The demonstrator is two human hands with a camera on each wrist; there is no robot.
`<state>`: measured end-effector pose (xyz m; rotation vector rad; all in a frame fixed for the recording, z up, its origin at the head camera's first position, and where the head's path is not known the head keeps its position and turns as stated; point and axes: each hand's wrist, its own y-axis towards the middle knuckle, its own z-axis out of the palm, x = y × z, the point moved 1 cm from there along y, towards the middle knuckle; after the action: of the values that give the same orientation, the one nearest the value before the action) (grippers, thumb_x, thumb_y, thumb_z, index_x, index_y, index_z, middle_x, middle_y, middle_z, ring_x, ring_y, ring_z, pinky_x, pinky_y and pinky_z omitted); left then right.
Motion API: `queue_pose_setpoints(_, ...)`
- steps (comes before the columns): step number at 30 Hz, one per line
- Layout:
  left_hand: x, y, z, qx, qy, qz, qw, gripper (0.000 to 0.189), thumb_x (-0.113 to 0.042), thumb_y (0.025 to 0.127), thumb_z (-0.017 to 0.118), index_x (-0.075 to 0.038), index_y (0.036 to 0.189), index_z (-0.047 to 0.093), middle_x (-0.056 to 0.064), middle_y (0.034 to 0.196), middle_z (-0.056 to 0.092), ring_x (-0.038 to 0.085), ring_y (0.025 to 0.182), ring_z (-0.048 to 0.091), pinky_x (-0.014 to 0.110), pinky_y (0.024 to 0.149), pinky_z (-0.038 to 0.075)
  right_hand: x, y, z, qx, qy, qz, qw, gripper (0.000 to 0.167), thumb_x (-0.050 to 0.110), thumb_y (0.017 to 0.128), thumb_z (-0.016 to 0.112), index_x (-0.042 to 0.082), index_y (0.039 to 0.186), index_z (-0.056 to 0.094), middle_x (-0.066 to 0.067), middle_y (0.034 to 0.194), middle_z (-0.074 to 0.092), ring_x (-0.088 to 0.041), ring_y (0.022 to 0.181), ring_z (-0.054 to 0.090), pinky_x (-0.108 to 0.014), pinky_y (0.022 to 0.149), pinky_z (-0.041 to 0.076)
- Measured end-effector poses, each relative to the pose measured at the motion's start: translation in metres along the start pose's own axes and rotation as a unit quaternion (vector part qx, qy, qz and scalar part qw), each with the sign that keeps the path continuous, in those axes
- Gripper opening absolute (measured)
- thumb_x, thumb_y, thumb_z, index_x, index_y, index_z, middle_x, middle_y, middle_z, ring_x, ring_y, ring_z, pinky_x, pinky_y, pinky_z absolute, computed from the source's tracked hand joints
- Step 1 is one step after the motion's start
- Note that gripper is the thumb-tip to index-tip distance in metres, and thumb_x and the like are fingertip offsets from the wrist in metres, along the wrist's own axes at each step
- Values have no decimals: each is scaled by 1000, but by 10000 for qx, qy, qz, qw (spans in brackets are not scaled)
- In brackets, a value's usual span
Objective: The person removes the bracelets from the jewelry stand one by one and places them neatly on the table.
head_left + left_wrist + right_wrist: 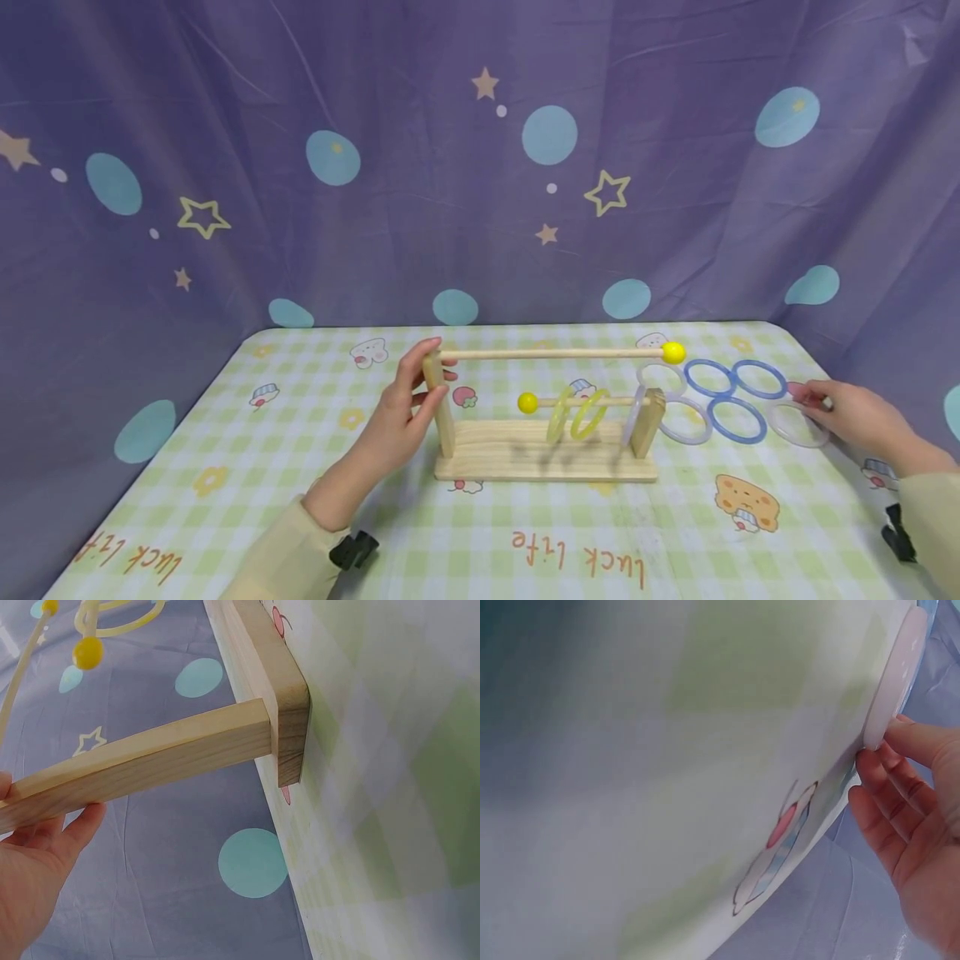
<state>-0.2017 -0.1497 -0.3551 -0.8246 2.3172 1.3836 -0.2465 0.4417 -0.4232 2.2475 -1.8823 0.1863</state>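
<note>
My left hand (401,421) grips the upper part of the left post (446,425) of a wooden ring stand (540,461). Fingers lie behind that post and the thumb in front, also visible in the left wrist view. At the far right, my right hand (858,417) pinches the edge of a pale translucent ring (897,675) between thumb and fingers; the ring lies on or very close to the tablecloth. Two yellow rings (553,423) hang on the stand's lower rod (618,402), with a pale lilac ring (632,419) against the right post. The upper rod (555,354) carries no ring.
Right of the stand lie several loose rings, including blue rings (737,439) and pale clear ones (684,441). Yellow balls (673,353) cap the rod ends. A checked tablecloth (315,467) covers the table, and a purple curtain (420,167) stands behind it.
</note>
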Motion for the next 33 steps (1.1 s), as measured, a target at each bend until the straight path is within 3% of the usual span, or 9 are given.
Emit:
queue_pose_setpoints(6, 0, 0, 0, -20, 2, 76, 10000, 63, 17, 91, 53, -8, 143, 27, 16, 120, 57, 33, 102, 64, 40, 77, 58, 3, 4, -1, 22, 18, -26, 10000, 13, 10, 86, 69, 0, 95, 66, -9, 82, 63, -23, 69, 57, -46, 59, 47)
queue_pose_setpoints(15, 0, 0, 0, -30, 36, 93, 9999, 65, 17, 91, 54, -8, 144, 27, 17, 120, 58, 33, 102, 64, 40, 77, 58, 5, 4, -4, 24, 155, -232, 9996, 15, 12, 87, 68, 2, 98, 68, -7, 86, 65, -21, 73, 58, -43, 60, 48)
queue_pose_setpoints(22, 2, -1, 0, 21, 57, 39, 10000, 64, 15, 92, 53, -9, 145, 27, 15, 121, 57, 31, 104, 63, 41, 78, 58, 7, 3, -7, 113, 195, 105, 9997, 21, 14, 88, 68, -1, 103, 66, -9, 86, 64, -27, 74, 60, -47, 60, 48)
queue_pose_setpoints(27, 2, -1, 0, -6, 76, 50, 10000, 64, 15, 92, 53, -9, 145, 27, 15, 120, 58, 31, 103, 63, 40, 78, 58, 18, -1, -17, -204, 270, 256, 9991, 25, 22, 91, 70, 1, 103, 68, -9, 88, 65, -24, 73, 58, -36, 54, 44)
queue_pose_setpoints(33, 0, -1, 0, -18, 51, 84, 10000, 63, 16, 92, 53, -8, 144, 27, 14, 120, 57, 31, 103, 63, 39, 78, 58, 47, -12, -27, -900, 629, -157, 9938, 22, 19, 91, 70, 2, 105, 68, -5, 87, 67, -10, 71, 56, -28, 51, 41)
